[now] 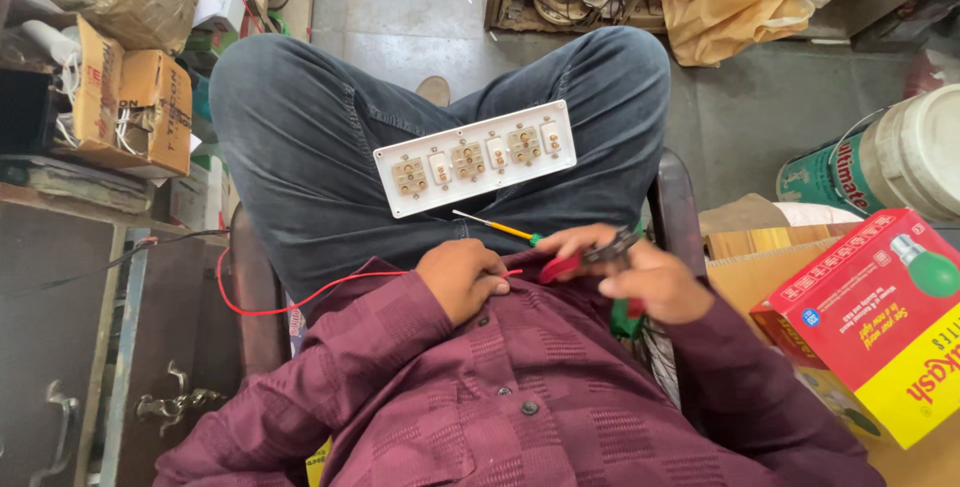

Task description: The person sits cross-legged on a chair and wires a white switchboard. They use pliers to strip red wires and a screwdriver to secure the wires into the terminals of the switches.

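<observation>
Gripping red-handled pliers (590,259) in right hand (650,282); left hand (462,277) pinches red wire (300,299), which runs leftward, its end meeting the pliers between both hands.

maroon checked button-up shirt (520,387) with long sleeves, dark grey jeans (330,137)

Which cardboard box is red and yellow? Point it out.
The box with a green bulb picture, beside the right hand. The other cardboard box, across beyond the left hand, is plain brown.
</observation>
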Available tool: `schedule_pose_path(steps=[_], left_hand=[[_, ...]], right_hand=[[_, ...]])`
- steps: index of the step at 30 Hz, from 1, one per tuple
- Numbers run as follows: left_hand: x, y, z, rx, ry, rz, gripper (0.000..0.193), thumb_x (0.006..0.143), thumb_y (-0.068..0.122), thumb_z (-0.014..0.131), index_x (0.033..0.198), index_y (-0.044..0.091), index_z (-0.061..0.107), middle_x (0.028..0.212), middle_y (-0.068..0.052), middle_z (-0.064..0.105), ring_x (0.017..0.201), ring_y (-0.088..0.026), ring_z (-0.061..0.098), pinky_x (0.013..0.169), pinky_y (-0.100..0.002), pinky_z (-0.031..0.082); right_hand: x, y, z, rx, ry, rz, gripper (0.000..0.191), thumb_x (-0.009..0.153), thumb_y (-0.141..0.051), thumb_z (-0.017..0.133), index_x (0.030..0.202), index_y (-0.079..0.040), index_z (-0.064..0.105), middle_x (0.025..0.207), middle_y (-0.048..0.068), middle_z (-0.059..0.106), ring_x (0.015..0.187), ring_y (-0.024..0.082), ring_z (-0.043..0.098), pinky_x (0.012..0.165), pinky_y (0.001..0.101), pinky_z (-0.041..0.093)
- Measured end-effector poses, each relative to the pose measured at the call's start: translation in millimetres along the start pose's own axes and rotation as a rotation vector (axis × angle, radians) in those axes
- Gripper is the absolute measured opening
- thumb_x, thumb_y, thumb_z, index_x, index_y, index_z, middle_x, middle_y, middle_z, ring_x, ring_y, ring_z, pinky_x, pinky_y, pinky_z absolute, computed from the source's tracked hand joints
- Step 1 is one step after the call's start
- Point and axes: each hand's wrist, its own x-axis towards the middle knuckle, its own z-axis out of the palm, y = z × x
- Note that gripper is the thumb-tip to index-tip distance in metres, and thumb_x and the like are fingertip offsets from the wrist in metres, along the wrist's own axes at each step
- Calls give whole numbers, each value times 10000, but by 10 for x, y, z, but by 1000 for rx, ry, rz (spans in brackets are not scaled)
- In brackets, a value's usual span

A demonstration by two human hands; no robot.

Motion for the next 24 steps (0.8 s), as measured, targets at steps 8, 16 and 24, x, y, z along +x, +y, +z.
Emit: schedule_pose_path(steps=[8, 16, 24], left_hand=[[-22, 47, -136, -727, 358, -247, 194, 930, 175, 700, 1031, 26, 773, 807, -5, 666, 644, -66, 585, 586, -242, 484], [33, 64, -114, -832, 298, -276, 195, 964, 157, 674, 1090, 39, 764, 850, -40, 701, 646, -86, 516, 595, -252, 435], [49, 298, 16, -562, 6, 180, 128, 940, 85, 673, 1028, 29, 748, 951, -78, 774, 894, -154, 734, 836, -288, 578]], right_hand=[[12, 297, 14, -205, 221, 315, 309, 893, -57, 577, 1198, -15, 605, 1132, 102, 696, 989, 185, 626, 809, 336, 545], [-160, 469, 107, -219, 257, 129, 272, 972, -38, 612, 1229, 38, 659, 1218, 107, 702, 1093, 145, 644, 985, 311, 518], [21, -209, 146, 16, 240, -44, 375, 991, -61, 582, 1346, 48, 528, 1343, 217, 619, 1231, 290, 639, 1070, 473, 512]])
